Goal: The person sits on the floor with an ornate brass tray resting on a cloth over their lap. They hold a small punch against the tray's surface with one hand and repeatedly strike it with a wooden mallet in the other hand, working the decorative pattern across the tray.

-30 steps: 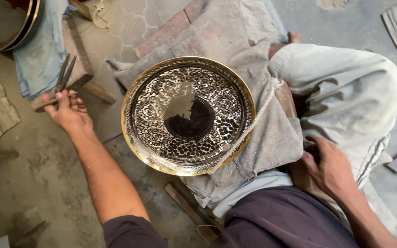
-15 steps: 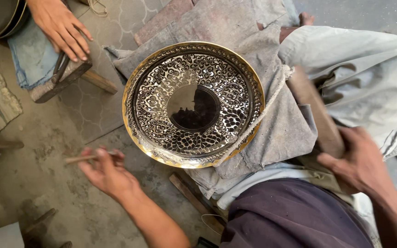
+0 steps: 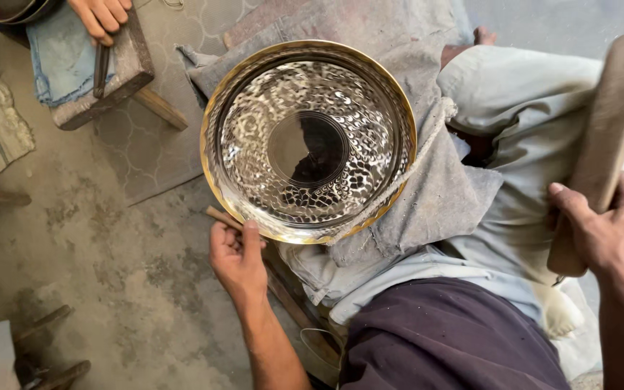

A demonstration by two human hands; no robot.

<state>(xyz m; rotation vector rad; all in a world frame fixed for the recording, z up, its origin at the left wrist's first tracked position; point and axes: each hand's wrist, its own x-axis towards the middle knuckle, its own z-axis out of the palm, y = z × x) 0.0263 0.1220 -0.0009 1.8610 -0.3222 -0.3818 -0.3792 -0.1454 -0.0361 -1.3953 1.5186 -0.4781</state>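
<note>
The round metal plate (image 3: pixel 308 141), with a golden rim and a hammered, shiny pattern around a smooth dark centre, lies flat on a grey cloth (image 3: pixel 442 195) spread over the person's lap, a little to the left of the body's middle line. Being round, it has no long axis. The left hand (image 3: pixel 238 256) is the nearer one: it sits just below the plate's lower left rim, touching or almost touching it, with the fingers curled around a thin wooden stick (image 3: pixel 219 217) that points up and to the left, partly hidden under the rim. The right hand (image 3: pixel 601 231) is well apart from the plate, on the far right, closed around the lower end of a long flat wooden paddle (image 3: pixel 608 137), which rises upward and slightly to the right. Between this hand and the plate lie the bent knee in pale trousers (image 3: pixel 529 101) and folds of the cloth, with a twisted cord (image 3: pixel 399 180) running over the plate's lower right edge. At the top left, another person's hand (image 3: pixel 99 14) rests on a small wooden block (image 3: pixel 117 79) with a blue cloth (image 3: pixel 59 58) and a dark metal tool (image 3: pixel 100 68).
</note>
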